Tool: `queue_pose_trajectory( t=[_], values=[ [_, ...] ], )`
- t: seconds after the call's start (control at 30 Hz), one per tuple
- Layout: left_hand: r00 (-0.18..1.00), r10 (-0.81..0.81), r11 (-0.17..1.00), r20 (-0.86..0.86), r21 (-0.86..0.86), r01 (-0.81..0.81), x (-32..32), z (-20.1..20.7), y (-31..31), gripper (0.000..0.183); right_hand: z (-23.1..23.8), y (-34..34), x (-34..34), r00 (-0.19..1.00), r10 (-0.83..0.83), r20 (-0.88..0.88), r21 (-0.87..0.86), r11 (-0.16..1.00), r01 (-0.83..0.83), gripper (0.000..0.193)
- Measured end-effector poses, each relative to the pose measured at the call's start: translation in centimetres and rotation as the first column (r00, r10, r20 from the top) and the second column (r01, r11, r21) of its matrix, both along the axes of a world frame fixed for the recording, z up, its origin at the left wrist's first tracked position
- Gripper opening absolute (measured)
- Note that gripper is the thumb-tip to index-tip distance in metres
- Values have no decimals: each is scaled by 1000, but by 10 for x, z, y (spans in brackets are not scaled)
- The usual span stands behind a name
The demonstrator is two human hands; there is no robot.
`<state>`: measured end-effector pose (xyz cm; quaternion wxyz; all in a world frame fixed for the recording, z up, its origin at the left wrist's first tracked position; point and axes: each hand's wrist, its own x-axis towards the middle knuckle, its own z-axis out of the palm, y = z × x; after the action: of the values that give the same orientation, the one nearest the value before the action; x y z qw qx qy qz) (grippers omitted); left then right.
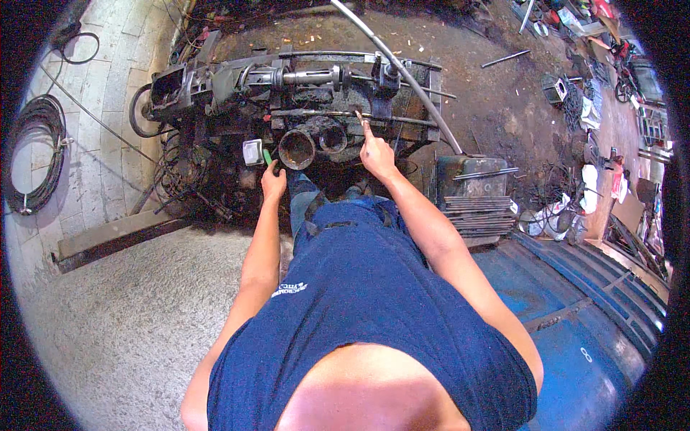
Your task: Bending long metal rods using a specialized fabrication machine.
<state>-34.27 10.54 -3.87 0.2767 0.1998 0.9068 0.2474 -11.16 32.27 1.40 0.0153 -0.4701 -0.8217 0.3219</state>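
Note:
My left hand [274, 184] is closed around a slim green object [267, 156], seen only in part, beside a small white container [253, 152]. Further right, my right hand [377, 156] has its fingers mostly curled. A thin, dark shape with a paler tip extends from it to a long metal rod [323, 113] on the machine; whether this is a stained finger or a small tool, I cannot make out. Greasy and lathe-like, the machine carries a bright round shaft [309, 76] along its top. Two open metal rings, a large rusty one [297, 149] and a smaller one [333, 136], sit between my hands.
A long metal pipe [410, 79] slants across the machine's right end. Stacked flat metal pieces [478, 215] stand right of my arm, near a blue metal sheet [575, 323]. Coiled black hose [36, 154] lies at far left; scrap and bags [557, 215] are at right.

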Motion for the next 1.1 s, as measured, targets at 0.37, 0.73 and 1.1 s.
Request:
queue_pose_trajectory(
  t=[0.37,0.73,1.1],
  values=[
    [999,-41,999,-32,13,41,-2,-3,-3,46,3,-2,-2,999,-9,32,-26,1000,10,61],
    [998,-49,998,-36,30,51,0,0,-2,46,-1,-3,-2,999,-28,34,-29,999,29,60],
    [997,-63,998,-35,19,64,0,1,-2,46,-3,-5,-1,998,-35,47,-22,999,36,60]
  ],
)
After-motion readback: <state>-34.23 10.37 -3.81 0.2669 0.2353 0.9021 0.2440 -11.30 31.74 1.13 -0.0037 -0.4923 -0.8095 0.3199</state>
